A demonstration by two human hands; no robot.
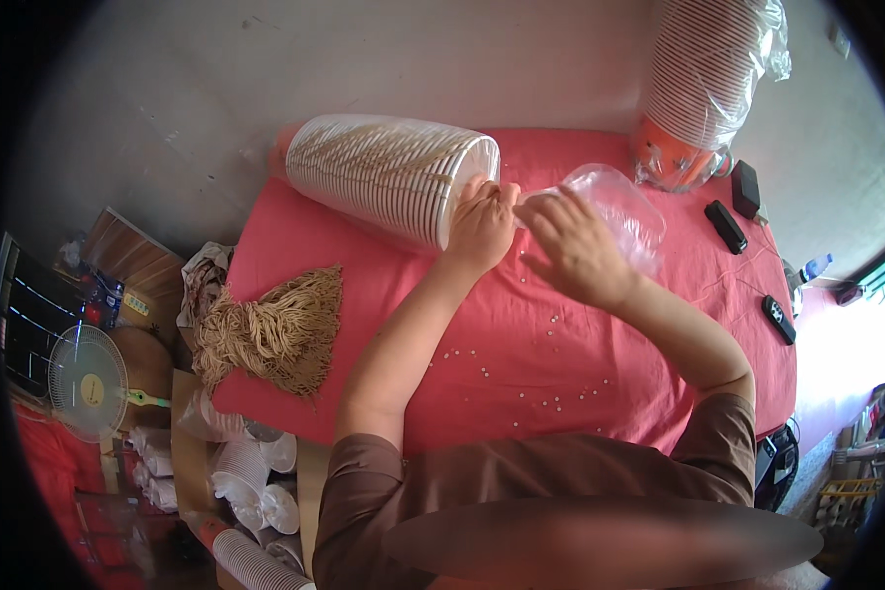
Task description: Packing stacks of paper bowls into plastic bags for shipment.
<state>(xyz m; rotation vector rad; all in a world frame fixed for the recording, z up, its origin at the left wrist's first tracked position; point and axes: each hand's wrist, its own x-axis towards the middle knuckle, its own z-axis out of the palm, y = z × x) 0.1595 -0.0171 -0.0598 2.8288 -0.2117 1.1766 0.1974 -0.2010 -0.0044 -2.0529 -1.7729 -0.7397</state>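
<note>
I see: grey wall (216, 88) behind | red-covered tabletop (521, 344) | standing fan (88, 379) at left | bright window (846, 344) on the right, daylight

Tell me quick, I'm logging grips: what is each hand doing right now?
Left hand: fingers closed on the open end of the lying cup stack.
Right hand: resting on the clear plastic bag; grip cannot be told.

Single head-worn fisheye view — looks steeply down from above the person onto the red-covered bench (560, 324), close range — edges curved, corners dark.
</note>
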